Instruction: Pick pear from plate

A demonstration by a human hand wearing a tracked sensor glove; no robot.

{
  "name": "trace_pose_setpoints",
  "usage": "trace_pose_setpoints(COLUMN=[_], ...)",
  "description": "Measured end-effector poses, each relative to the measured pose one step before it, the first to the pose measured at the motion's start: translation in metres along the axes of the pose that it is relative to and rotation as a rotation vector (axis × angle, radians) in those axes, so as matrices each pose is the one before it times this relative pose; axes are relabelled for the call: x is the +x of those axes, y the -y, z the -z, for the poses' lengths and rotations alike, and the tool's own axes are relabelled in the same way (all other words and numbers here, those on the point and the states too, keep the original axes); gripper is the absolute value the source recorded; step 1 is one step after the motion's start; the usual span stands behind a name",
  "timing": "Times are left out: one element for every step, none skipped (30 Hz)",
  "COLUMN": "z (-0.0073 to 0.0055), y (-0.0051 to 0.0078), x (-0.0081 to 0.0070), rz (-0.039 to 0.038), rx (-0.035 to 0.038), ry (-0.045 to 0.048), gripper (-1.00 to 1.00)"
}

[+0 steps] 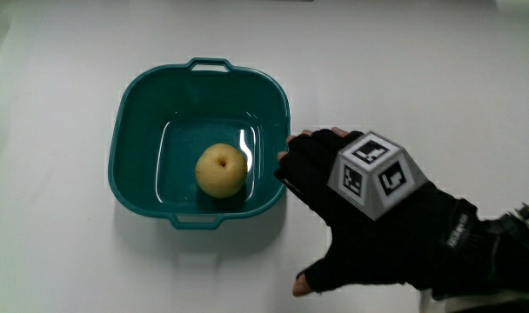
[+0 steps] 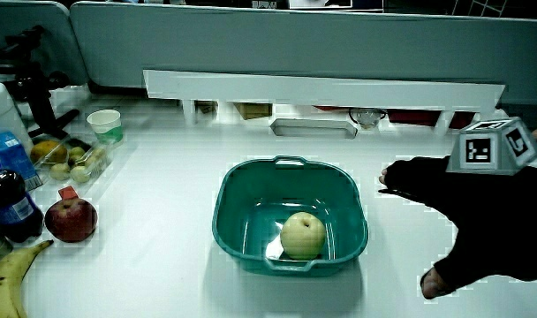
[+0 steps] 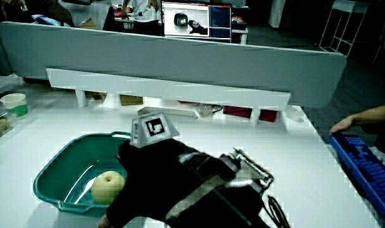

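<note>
Just beside the hand (image 1: 369, 222), whose spread fingers (image 1: 304, 161) hold nothing and reach the rim of the teal basin (image 1: 130, 139), the pear (image 1: 221, 169) lies inside, untouched, a little past the fingertips.

A pale yellow pear (image 1: 221, 169) lies in a teal basin (image 1: 138, 113); the hand (image 1: 369, 235) wears black.

Bright overhead light; glare streak on teal basin (image 1: 247, 143) floor; soft shadow under basin; side views dimmer.
</note>
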Motion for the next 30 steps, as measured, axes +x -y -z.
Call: trace_pose_setpoints(z=[-0.00061,-0.00023,-0.00169,-0.00061,-0.00221,-0.00322,0.00042,-0.00303,0.00127,-0.00148,0.00031,0.0002,-0.00272,0.00005,-0.00096,-0.00101,-0.00124,-0.00155,-0.00112,0.00015,-0.00142,-0.00007,0.00095,-0.00002,-0.00001,0.00038,0.00008,0.00088,0.00063,0.00025], y=[-0.00431,-0.00447,-0.00352,-0.00482,-0.0031,-0.00276,-0.00556,-0.00256,-0.00656,-0.00431,-0.00595,-0.00586,-0.00335,-0.00663,-0.00476,-0.00429,-0.00351,-0.00317,-0.00317,-0.00557,-0.00206,-0.00353,-0.00558,-0.00384,-0.00363,-0.004,-0.00339,-0.0041,-0.00384,-0.00284], x=[-0.00043,0.00056,-0.00082,0.00047,-0.00123,-0.00094,0.00084,-0.0017,0.00207,0.0001,0.00084,-0.00001,-0.00124,0.00185,-0.00054,-0.00126,-0.00047,-0.0004,-0.0007,0.00138,-0.00128,-0.00056,0.00117,-0.00022,-0.00047,-0.00057,-0.00056,-0.00014,-0.00018,-0.00092], rz=[-0.00652,0.01237,-0.02282,0.01709,-0.01765,-0.00251,0.02123,-0.03301,0.03602,0.00246,0.01422,-0.00226,-0.02187,0.04275,-0.01177,-0.0294,-0.01123,-0.0003,-0.0235,0.01393,-0.017,-0.01164,0.01249,-0.00327,-0.00196,-0.01106,0.00296,0.00754,-0.00142,-0.00883], rx=[-0.01458,0.01948,-0.02943,0.00747,-0.00219,0.04142,-0.03352,-0.00839,-0.02341,0.01964,-0.01331,-0.04263,0.00409,0.02749,-0.01557,-0.04039,-0.03501,0.00418,-0.01379,0.00284,-0.01043,-0.00126,0.0044,-0.00864,-0.00617,-0.0048,0.01014,-0.01105,-0.00584,-0.01311], ry=[-0.00322,0.00576,-0.01971,-0.00055,-0.00228,0.01246,-0.01238,-0.00562,-0.00924,0.0026,-0.00478,-0.01638,-0.00529,0.01152,-0.01653,-0.01552,-0.02501,-0.00435,-0.01617,-0.00232,-0.01305,-0.00536,-0.00271,-0.00678,-0.00587,-0.00691,0.00102,-0.00033,0.00031,-0.00443], gripper=[0.0,0.0,0.0,0.0,0.0,0.0,0.0,0.0,0.0,0.0,0.0,0.0,0.0,0.0,0.0,0.0,0.0,0.0,0.0,0.0,0.0,0.0,0.0,0.0,0.0,0.0,0.0,0.0,0.0,0.0])
